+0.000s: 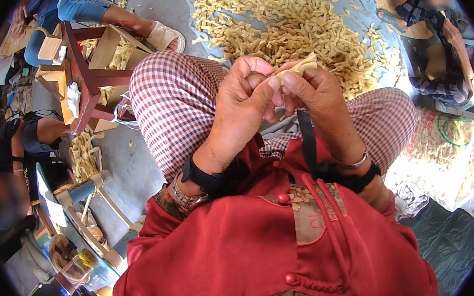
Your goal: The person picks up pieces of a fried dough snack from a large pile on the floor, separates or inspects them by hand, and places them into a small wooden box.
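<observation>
Between my knees, both hands meet over a soft, pale yellow strip (301, 68), perhaps a tofu-skin strip. My left hand (246, 94) pinches its lower left end between thumb and fingers. The thumb and index finger of my right hand (320, 92) grip the folded part, whose end sticks up past the fingertips. Curled fingers hide the middle of the strip. Just beyond the hands lies a wide heap of short knotted yellow pieces (272, 32) on a pale blue sheet (231, 16).
A dark red wooden stool (87, 71) and cardboard boxes of long strips stand at left, near a seated person's sandalled foot (166, 36). Another person sits at upper right. A clear printed bag (443, 153) of pieces stands at right. A glass-topped table (81, 236) is at lower left.
</observation>
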Tool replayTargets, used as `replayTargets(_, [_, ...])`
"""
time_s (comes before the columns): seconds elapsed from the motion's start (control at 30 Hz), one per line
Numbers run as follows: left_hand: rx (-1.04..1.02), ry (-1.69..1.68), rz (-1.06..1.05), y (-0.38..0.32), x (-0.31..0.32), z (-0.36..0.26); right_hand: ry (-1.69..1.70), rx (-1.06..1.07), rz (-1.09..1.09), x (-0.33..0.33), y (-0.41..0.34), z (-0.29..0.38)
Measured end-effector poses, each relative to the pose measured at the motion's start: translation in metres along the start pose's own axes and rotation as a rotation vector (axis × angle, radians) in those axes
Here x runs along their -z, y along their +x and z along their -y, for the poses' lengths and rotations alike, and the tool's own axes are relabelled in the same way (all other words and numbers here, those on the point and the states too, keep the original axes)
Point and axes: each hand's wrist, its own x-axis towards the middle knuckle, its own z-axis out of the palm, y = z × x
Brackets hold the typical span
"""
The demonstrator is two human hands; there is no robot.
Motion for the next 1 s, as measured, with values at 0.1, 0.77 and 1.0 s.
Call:
replayTargets(0.1, [-0.004,0.025,0.045,-0.002,-0.001,-0.004,-0.039,0.01,-0.011,0.005,0.0,-0.004])
replayTargets(0.77, [0.059,0.4,0.025,0.024,0.013,-0.043,0.043,-0.154,-0.083,0.04,0.031,0.003])
replayTargets(1.0, [-0.122,0.07,-0.011,0.057,0.025,-0.107,-0.344,-0.148,-0.32,0.152,0.104,-0.009])
